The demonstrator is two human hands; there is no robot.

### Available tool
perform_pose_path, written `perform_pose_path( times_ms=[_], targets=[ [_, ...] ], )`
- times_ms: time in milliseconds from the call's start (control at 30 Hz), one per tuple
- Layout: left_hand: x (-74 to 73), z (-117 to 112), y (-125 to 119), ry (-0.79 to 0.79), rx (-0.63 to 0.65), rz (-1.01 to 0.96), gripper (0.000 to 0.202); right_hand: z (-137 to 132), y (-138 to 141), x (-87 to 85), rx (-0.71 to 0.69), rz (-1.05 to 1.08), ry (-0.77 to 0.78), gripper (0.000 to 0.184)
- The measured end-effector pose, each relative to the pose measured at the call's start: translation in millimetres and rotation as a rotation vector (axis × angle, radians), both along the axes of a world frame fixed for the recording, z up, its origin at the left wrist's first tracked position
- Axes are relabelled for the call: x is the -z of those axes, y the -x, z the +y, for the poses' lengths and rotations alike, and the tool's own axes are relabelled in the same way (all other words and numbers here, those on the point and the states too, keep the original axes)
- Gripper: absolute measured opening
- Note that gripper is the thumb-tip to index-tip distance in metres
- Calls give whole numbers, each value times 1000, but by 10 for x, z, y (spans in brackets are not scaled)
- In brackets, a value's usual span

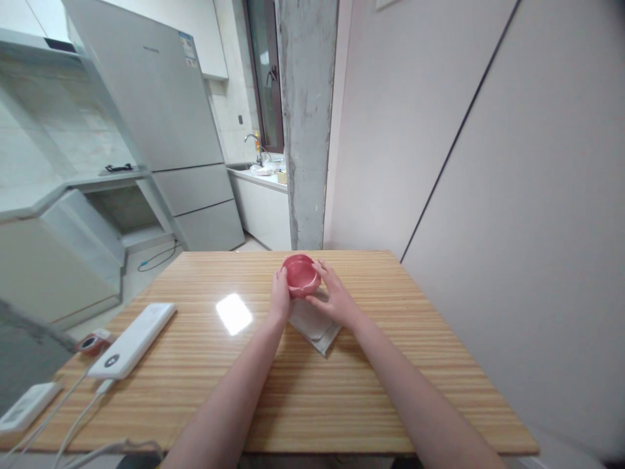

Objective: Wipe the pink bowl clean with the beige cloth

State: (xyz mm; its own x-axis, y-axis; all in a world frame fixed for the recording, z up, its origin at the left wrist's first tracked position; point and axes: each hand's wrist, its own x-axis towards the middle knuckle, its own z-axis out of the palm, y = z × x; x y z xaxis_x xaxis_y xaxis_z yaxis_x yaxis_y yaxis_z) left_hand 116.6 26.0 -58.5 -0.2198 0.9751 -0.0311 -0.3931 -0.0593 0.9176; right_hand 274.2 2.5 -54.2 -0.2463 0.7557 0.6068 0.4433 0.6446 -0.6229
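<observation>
A round pink bowl (pixel 301 276) with a wavy rim is tilted toward me, its inside showing, near the far side of the table. My left hand (pixel 280 294) grips its left side, the fingers partly hidden behind it. On the right side, my right hand (pixel 335 296) has its thumb below the rim and its fingertips at the upper edge, holding the bowl. Beneath the bowl and my right hand lies a folded pale grey cloth (pixel 312 322). Whether the bowl touches the cloth I cannot tell.
On the left of the wooden table (pixel 205 391) lie a white power bank (pixel 134 342) with a cable, a roll of tape (pixel 92 344) and a white power strip (pixel 29 405). Beyond stand a fridge (pixel 146 98), a sink counter (pixel 261 202) and a concrete pillar (pixel 310 124); a wall borders the right.
</observation>
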Motion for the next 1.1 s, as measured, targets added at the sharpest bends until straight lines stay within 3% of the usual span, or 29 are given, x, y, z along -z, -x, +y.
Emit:
perform_pose_path(
  times_ms=[67,133,200,267,400,533,733,867,1033,1100],
  targets=[
    [7,6,-28,-17,31,29,45,14,20,17,-21,-45,-9,56],
    [3,12,-48,-3,165,12,47,69,-3,75,45,-40,-5,42],
    [11,14,-60,54,278,16,47,148,-90,145,164,-22,1,33],
    [41,6,-62,64,289,151,40,232,-247,207,358,13,0,29],
    [113,-67,-52,-184,307,646,17,363,-700,301,763,86,-9,31],
    [45,-199,-75,-426,458,936,11,414,-1080,383,989,109,-4,40],
    [-72,-408,-223,-511,660,1354,31,438,-1196,503,1078,77,122,47],
    [1,-460,-287,-534,626,1532,32,432,-1182,529,1093,70,169,48],
    [44,-374,-267,-491,630,1480,4,379,-1039,348,1170,-25,72,57],
    [42,-341,-247,-464,599,1447,5,350,-909,227,1056,-82,2,53]
  ],
)
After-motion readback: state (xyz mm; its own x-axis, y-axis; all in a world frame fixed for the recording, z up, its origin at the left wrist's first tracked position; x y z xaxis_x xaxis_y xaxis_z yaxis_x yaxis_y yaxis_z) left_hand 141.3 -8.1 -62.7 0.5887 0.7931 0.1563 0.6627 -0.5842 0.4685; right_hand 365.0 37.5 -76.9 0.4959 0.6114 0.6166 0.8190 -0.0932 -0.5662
